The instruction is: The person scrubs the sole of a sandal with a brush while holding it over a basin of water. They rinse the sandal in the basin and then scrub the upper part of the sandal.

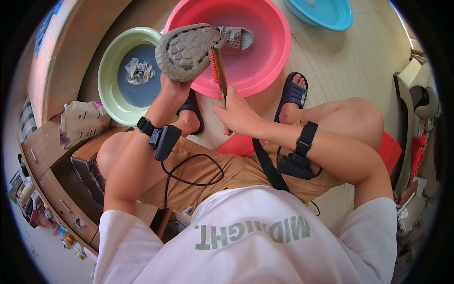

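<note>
My left hand (174, 87) holds up a grey foam clog (189, 51), its pebble-patterned face towards me; the shoe hides most of the fingers. In my right hand (239, 112) is the handle of a wooden scrubbing brush (220, 72). Its orange-red bristles face left and are close against the clog's edge; whether they touch it, I cannot tell. A second grey clog (237, 38) lies in cloudy water in the pink basin (283, 53), just beyond the held shoe and partly hidden by it.
A pale green basin (108, 94) at left holds water and a crumpled wet cloth (139, 71). At the upper right is a blue basin (301, 16). A printed bag (85, 120) stands by a wooden cabinet (53, 191). Black cables (193, 184) hang from wrist-worn devices.
</note>
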### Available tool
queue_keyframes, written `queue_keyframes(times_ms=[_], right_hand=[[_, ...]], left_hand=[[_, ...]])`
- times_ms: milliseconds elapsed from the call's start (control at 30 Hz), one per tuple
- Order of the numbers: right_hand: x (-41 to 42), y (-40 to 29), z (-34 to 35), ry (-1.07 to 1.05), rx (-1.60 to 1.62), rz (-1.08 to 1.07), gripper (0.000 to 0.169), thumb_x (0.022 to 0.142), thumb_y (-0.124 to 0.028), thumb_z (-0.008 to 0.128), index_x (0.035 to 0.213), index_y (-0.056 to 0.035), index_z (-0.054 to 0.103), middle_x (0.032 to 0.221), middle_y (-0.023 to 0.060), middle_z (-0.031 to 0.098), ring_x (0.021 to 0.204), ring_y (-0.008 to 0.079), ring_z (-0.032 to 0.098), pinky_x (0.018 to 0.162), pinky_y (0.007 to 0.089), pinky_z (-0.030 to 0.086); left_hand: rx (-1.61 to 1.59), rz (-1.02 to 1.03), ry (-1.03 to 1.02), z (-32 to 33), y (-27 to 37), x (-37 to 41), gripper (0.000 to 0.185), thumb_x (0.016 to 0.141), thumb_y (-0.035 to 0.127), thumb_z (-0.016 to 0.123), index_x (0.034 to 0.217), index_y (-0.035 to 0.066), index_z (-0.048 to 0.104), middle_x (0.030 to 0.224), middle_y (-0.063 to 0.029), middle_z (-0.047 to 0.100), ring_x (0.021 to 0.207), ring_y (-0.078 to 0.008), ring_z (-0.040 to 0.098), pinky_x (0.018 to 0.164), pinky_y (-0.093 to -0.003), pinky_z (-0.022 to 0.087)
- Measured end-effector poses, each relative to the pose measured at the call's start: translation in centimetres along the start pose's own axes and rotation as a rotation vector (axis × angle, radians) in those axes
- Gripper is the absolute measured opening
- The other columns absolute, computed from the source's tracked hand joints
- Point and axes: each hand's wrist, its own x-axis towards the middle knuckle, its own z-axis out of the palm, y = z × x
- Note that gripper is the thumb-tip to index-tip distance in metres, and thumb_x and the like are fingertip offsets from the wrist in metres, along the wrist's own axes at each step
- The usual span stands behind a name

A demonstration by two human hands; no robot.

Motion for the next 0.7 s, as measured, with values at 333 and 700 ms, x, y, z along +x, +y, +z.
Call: queue_keyframes(times_ms=[333, 700], right_hand=[[3.6, -1.1, -3.0, 0.171, 0.145, 0.134, 0.049, 0.097, -0.021, 0.051, 0.123, 0.0097, 0.024, 0.075, 0.0168, 0.054, 0.048, 0.0279, 0.064, 0.045, 0.0393, 0.056], [1.4, -0.7, 0.5, 0.069, 0.235, 0.166, 0.055, 0.098, -0.021, 0.046, 0.134, 0.0092, 0.016, 0.073, 0.0151, 0.054, 0.048, 0.0283, 0.063, 0.045, 0.0407, 0.056]], left_hand=[[-0.008, -0.063, -0.013, 1.9, -0.5, -1.7, 0.048, 0.103, 0.036, 0.048, 0.145, 0.013, 0.045, 0.147, -0.0078, 0.050, 0.131, -0.0285, 0.052, 0.108, -0.0454, 0.047], [0.070, -0.083, 0.175, 0.6, -1.5, -0.9, 0.043, 0.102, 0.030, 0.053, 0.141, 0.012, 0.049, 0.139, -0.0091, 0.056, 0.121, -0.0276, 0.059, 0.102, -0.0475, 0.050]])
